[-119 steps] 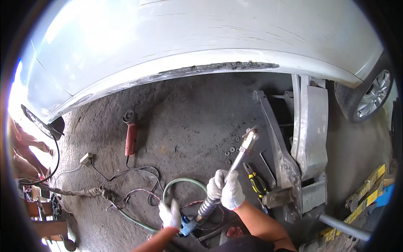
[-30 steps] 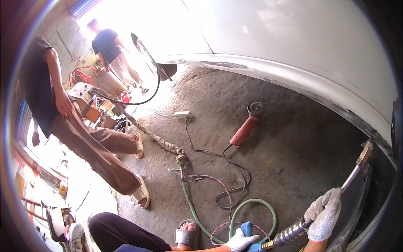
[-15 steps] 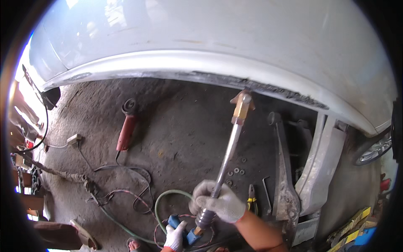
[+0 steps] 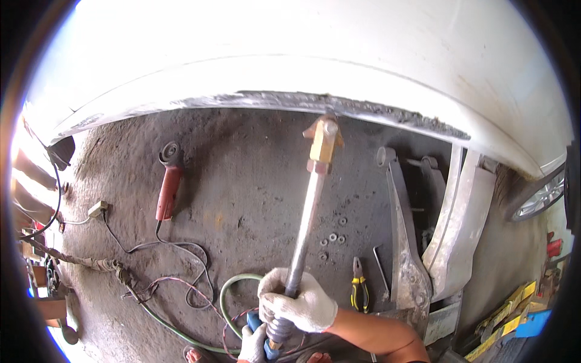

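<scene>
White car body (image 4: 315,54) across the whole top, lower edge (image 4: 339,107) ground to bare, rough metal along a curved strip. Grey concrete floor (image 4: 242,206) below, dirty and stained. Detached pale body panels (image 4: 457,224) leaning at right, just beside a long grey metal part (image 4: 402,242) standing on end. Wheel rim (image 4: 541,196) partly visible at far right edge.

Long metal rod tool (image 4: 305,212) running from bottom centre up to the sill, brass-coloured head (image 4: 322,138) touching or just short of the ground strip; cannot tell which. Right hand (image 4: 299,302), white glove, closed fully around the shaft near its lower end, above a ribbed grey collar. Left hand (image 4: 253,343), also gloved, wrapped on the blue fitting at the tool's base, partly cut off by frame edge.

Green hose (image 4: 227,290) looping on floor just left of the hands, tangled with thin red and black wires (image 4: 181,284). Red angle grinder (image 4: 168,184) lying on floor well left of the rod, black cord trailing down from it. Yellow-handled pliers (image 4: 358,287) on floor right of the right hand, thin hex key (image 4: 380,263) just beside. Few loose washers (image 4: 334,237) near the rod's mid-length.
</scene>
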`<state>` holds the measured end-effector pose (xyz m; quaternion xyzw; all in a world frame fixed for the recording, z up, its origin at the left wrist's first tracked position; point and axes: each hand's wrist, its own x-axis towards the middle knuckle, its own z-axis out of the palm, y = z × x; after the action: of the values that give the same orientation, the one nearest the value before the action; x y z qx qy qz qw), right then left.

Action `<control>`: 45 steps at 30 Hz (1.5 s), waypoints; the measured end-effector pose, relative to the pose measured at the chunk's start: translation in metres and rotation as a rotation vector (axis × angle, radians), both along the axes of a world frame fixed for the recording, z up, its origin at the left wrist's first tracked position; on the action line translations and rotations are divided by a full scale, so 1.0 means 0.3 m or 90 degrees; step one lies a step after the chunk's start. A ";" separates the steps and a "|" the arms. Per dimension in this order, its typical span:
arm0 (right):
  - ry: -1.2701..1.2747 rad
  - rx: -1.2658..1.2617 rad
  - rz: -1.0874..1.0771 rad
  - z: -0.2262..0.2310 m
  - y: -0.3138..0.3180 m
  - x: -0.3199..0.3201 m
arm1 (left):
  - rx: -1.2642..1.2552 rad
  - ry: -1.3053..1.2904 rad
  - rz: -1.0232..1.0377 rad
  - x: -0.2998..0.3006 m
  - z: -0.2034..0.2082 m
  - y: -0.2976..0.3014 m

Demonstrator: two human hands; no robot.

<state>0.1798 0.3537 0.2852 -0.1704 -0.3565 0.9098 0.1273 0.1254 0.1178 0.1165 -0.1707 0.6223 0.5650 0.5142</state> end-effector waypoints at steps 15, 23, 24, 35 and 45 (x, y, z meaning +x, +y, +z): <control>0.528 -0.417 0.277 -0.034 0.197 -0.141 | -0.026 0.086 0.040 0.038 0.152 0.101; -0.088 0.007 -0.335 0.083 -0.034 -0.056 | -0.356 0.344 -0.120 -0.112 0.241 0.049; -0.132 -0.093 -0.383 0.099 -0.093 -0.027 | -0.338 0.369 -0.137 -0.100 0.238 -0.006; 0.180 -0.051 0.019 0.387 0.001 -0.088 | -0.337 0.211 -0.310 -0.302 0.411 -0.032; 0.034 -0.013 0.007 0.545 -0.081 -0.191 | -0.300 0.319 -0.240 -0.250 0.604 0.013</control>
<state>0.1224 0.3294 0.4487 -0.1457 -0.3444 0.9183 0.1299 0.0503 0.1218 0.2977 -0.0234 0.8617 0.3262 0.3879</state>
